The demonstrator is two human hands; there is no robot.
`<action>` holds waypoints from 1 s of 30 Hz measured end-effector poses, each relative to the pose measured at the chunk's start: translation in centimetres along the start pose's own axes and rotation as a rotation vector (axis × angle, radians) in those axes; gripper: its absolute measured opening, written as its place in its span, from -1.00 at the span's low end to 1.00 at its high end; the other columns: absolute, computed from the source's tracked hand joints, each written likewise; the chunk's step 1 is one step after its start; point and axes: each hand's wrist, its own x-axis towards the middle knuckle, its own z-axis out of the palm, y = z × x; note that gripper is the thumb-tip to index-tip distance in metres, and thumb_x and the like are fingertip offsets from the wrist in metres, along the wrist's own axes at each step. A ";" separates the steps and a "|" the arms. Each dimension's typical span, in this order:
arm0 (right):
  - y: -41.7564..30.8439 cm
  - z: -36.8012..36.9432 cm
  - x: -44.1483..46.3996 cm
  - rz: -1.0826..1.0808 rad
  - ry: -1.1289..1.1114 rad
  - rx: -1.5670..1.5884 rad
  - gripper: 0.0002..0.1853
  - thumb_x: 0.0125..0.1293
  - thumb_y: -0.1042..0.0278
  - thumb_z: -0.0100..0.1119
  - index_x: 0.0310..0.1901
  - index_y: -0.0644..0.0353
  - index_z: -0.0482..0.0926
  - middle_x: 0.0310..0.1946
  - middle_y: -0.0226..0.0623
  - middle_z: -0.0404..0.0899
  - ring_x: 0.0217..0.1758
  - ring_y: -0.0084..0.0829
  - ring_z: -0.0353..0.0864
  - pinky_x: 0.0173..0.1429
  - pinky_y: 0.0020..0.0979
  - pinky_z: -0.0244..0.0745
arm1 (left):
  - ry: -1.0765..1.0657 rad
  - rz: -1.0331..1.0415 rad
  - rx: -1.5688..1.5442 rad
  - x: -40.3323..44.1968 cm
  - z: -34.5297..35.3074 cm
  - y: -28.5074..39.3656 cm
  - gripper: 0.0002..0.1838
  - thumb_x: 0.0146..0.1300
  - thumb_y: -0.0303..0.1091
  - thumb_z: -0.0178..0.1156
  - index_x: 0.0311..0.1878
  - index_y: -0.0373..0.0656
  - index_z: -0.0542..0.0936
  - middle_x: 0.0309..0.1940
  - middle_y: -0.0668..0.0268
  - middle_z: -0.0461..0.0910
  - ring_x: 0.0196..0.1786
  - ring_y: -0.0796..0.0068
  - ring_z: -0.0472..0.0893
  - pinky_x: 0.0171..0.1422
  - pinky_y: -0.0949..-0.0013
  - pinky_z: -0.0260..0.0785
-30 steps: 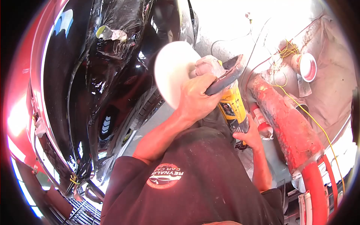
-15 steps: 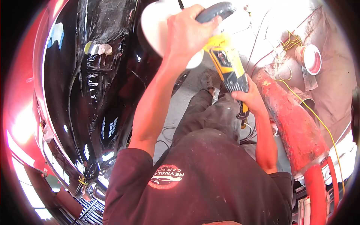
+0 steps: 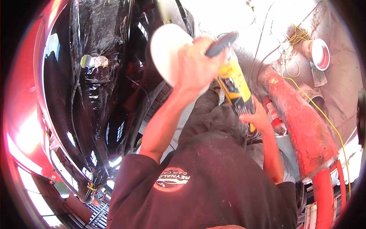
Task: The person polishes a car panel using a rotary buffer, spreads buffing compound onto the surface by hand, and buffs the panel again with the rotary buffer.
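Note:
Both hands hold a yellow and black power polisher in front of my body. My left hand is closed at its front end, by the dark grey handle. My right hand wraps round the black rear end. A large round white pad sits at the tool's head, partly hidden behind my left hand and blurred. Left of the pad is a glossy black car panel; I cannot tell whether the two touch.
A scuffed red body part stands close on my right. Beyond it lie a white-rimmed bucket, a can and a yellow cord. A red car surface curves along the far left.
The polisher and both hands have come lower, nearer my body. The white pad now shows more fully to the left of my hand. My view has shifted slightly.

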 end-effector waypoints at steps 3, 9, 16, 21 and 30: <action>-3.7 -0.4 3.9 -0.056 -0.052 0.016 -0.24 0.00 0.32 0.59 0.29 0.27 0.50 -0.14 -0.35 0.66 -0.20 -0.57 0.62 -0.14 -0.43 0.57 | 0.028 -0.008 0.111 4.9 -1.1 1.4 -0.66 0.16 -0.19 0.56 -0.10 -0.22 0.79 -0.35 0.22 0.80 -0.27 0.59 0.71 -0.12 0.34 0.57; -9.1 0.2 7.9 -0.090 -0.011 -0.005 -0.22 0.01 0.26 0.64 0.28 0.26 0.50 -0.08 -0.33 0.68 -0.10 -0.55 0.64 0.02 -0.41 0.57 | 0.177 0.124 -0.005 10.4 -2.5 1.3 -0.78 0.22 -0.38 0.50 -0.27 -0.36 0.70 -0.47 0.23 0.69 -0.40 0.61 0.57 -0.29 0.36 0.44; -5.6 1.0 -2.0 -0.218 0.041 -0.382 0.07 -0.16 0.18 0.69 0.47 0.22 0.37 0.13 -0.15 0.71 0.23 -0.34 0.68 0.35 -0.26 0.50 | 0.305 0.084 0.068 -4.6 -6.1 1.1 -0.72 0.05 -0.39 0.64 -0.26 -0.25 0.71 -0.38 0.17 0.78 -0.33 0.44 0.76 -0.13 0.32 0.59; -5.2 2.0 -5.4 -0.237 0.027 -0.488 0.10 -0.17 0.22 0.69 0.48 0.25 0.34 0.13 0.00 0.71 0.23 -0.21 0.72 0.35 -0.25 0.51 | 0.325 0.134 -0.075 -10.4 -7.7 1.4 -0.77 0.12 -0.50 0.59 -0.29 -0.27 0.66 -0.50 0.39 0.66 -0.44 0.69 0.53 -0.34 0.52 0.38; -13.4 0.4 3.5 -0.276 0.100 -0.503 0.02 -0.14 0.20 0.69 0.42 0.27 0.42 0.12 -0.11 0.71 0.22 -0.38 0.68 0.33 -0.27 0.53 | 0.462 0.202 -0.106 3.7 -6.5 1.3 -0.81 0.15 -0.46 0.58 -0.29 -0.28 0.72 -0.56 0.50 0.58 -0.50 0.75 0.44 -0.41 0.52 0.33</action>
